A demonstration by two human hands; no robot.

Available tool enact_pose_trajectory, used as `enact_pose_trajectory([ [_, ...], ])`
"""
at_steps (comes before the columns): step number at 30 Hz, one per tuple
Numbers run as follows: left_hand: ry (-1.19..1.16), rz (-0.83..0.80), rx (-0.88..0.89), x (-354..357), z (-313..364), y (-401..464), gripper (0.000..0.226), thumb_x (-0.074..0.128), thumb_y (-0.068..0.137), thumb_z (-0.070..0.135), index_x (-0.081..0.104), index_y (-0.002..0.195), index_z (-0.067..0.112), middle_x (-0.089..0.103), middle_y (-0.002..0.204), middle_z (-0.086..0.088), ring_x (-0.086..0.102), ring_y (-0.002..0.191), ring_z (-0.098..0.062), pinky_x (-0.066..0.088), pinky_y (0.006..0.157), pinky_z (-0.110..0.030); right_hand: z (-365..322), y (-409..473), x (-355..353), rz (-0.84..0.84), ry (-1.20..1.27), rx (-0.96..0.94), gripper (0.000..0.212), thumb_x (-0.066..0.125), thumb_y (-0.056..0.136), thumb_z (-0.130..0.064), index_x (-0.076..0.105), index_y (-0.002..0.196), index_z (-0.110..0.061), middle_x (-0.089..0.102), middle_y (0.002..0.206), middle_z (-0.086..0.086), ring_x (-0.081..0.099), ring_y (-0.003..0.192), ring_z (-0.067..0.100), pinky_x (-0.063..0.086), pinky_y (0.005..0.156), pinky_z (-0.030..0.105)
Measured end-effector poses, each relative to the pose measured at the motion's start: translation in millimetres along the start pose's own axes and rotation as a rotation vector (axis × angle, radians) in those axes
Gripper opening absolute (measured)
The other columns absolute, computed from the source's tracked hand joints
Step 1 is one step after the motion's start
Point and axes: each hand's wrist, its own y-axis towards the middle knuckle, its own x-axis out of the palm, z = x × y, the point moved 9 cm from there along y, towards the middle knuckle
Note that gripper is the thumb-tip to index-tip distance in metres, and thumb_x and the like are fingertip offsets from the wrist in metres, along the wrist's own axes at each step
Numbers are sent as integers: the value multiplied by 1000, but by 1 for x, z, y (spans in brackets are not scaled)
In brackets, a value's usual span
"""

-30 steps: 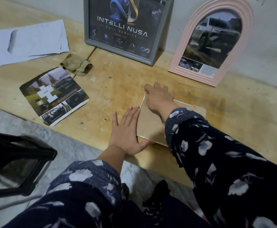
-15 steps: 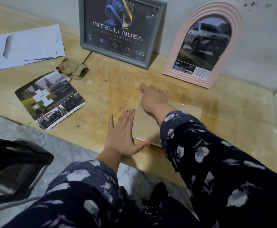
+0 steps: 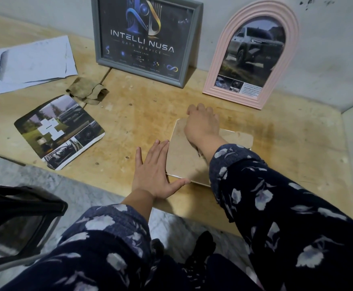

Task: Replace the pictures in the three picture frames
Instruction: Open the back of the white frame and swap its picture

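A third picture frame (image 3: 184, 160) lies face down on the wooden table, its brown backing board up and a pale rim showing at the near edge. My left hand (image 3: 152, 175) lies flat on the table against the frame's left side, thumb along its near edge. My right hand (image 3: 200, 122) rests on the backing, fingers curled over the far left corner. A grey frame (image 3: 148, 38) with a dark "Intelli Nusa" print and a pink arched frame (image 3: 255, 57) with a car picture stand against the wall. A loose car picture (image 3: 60, 131) with rounded corners lies to the left.
White paper sheets (image 3: 26, 64) lie at the far left, with a crumpled brown cloth (image 3: 87, 91) beside them. A black chair (image 3: 18, 223) stands at the lower left over a marble floor. The table's front edge runs diagonally below my hands.
The view has shifted slightly. My right hand's fingers have curled further over the frame's far left corner. My left hand stays flat beside the frame.
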Motion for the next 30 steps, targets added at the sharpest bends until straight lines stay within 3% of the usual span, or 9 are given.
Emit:
enact_pose_trajectory([
  [5,11,-6,-7,0,-1,0,115,25,67,92,9,154,19,12,160,9,-2,149,-12,-8,116,-57,15,-4,-5,-31,-88,14,43,39,86,-11,51,126,-18,57,119,7,52,109,29,34,94,39],
  [8,-1,1,-5,-1,0,-1,114,26,67,91,10,154,19,13,160,9,-1,149,-12,-9,116,-56,13,-3,-3,-93,-58,-9,46,38,83,-6,46,126,-20,64,101,8,55,93,30,35,86,37],
  [11,2,-2,-2,0,0,-2,114,26,68,92,10,154,19,13,160,9,-2,149,-12,-9,116,-56,14,-5,-2,-127,-71,-16,50,36,81,-4,41,128,-23,55,79,5,48,79,29,32,80,35],
  [13,0,2,-2,0,0,-2,114,27,68,92,11,154,19,14,160,9,-2,149,-11,-9,116,-56,12,-7,-4,-143,-68,-26,55,35,81,-3,37,131,-26,47,69,2,46,76,28,34,86,36],
  [17,-4,1,2,0,0,-1,115,24,67,93,10,154,19,12,160,9,-3,149,-11,-9,115,-56,11,-12,-9,-137,-35,-26,61,35,81,-3,32,136,-28,43,65,1,47,73,28,36,86,37],
  [20,-8,0,7,0,1,-2,116,20,66,94,9,154,19,9,161,10,-3,149,-11,-10,115,-56,17,-16,-3,-126,112,-19,57,38,80,-3,37,132,-28,55,80,3,51,81,28,35,81,37],
  [22,-10,3,8,1,0,-3,116,20,66,94,9,154,19,10,161,10,-2,149,-11,-9,116,-56,27,-21,0,-85,192,2,56,43,81,-6,40,132,-29,58,109,6,51,102,29,35,92,40],
  [24,-13,8,10,1,1,-3,116,21,67,94,10,154,19,11,161,9,0,149,-12,-7,116,-56,42,-31,-1,-28,180,41,58,47,81,-11,39,135,-31,52,125,6,43,119,29,27,105,43],
  [30,-39,20,16,1,2,-4,115,24,66,94,11,154,21,13,160,10,2,149,-12,-4,116,-57,97,-58,-14,98,142,222,52,41,90,-29,36,141,-26,41,141,7,31,132,27,19,113,48],
])
